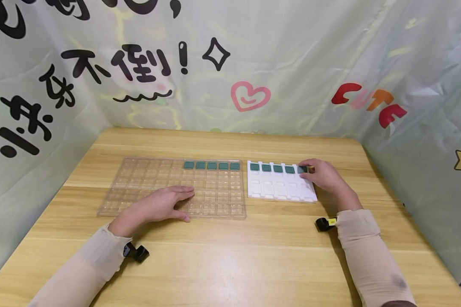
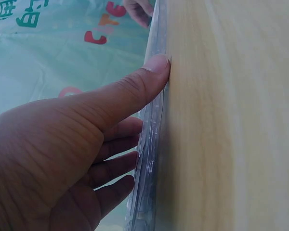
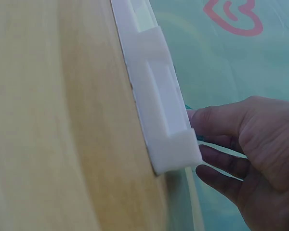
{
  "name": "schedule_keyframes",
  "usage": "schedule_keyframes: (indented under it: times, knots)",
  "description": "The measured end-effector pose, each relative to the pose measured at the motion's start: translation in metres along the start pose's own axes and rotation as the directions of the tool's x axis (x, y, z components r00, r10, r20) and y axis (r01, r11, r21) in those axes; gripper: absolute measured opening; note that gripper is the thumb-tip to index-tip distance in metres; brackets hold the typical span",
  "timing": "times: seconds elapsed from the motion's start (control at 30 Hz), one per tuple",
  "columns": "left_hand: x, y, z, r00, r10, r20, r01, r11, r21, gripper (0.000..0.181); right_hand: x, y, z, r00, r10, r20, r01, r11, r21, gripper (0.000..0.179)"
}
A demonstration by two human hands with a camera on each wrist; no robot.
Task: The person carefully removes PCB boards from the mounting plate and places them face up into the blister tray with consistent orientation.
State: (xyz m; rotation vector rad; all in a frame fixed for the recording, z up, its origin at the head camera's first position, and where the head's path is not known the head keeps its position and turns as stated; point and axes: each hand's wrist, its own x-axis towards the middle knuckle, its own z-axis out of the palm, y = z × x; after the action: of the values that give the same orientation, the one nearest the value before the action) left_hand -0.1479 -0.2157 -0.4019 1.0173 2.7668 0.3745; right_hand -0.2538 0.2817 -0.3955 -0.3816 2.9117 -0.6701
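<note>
A clear plastic tray (image 1: pixel 215 209) with a grid of small pockets lies on the table, several dark green square pieces (image 1: pixel 212 166) filling the right part of its far row. My left hand (image 1: pixel 159 209) rests on this tray, fingers extended over the pockets and thumb at its near edge (image 2: pixel 149 120). To the right lies a white tray (image 1: pixel 280 189) with green pieces (image 1: pixel 278 169) along its far row. At that row's right end, my right hand (image 1: pixel 324 175) pinches a green piece (image 1: pixel 301 169). In the right wrist view, the white tray's edge (image 3: pixel 168 96) mostly hides this piece.
The wooden table (image 1: pixel 230 260) reaches toward me in front of both trays. Printed cloth (image 1: pixel 292 55) encloses its back and sides. A small black camera (image 1: pixel 136 252) sits on the left wrist, another camera (image 1: pixel 324 224) on the right.
</note>
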Motion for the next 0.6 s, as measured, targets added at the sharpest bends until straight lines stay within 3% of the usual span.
schedule_keyframes:
  times: [0.33, 0.6]
  knots:
    - [-0.0005, -0.0009, 0.0006, 1.000, 0.003, -0.004, -0.003, 1.000, -0.003, 0.087, -0.0002, -0.0018, -0.0006, 1.000, 0.018, -0.007, -0.018, 1.000, 0.001, 0.041]
    - [-0.0001, -0.0001, -0.0007, 1.000, 0.011, -0.008, -0.011, 1.000, -0.005, 0.086, -0.0008, 0.0062, -0.0019, 1.000, 0.005, -0.021, -0.003, 0.996, 0.084, 0.041]
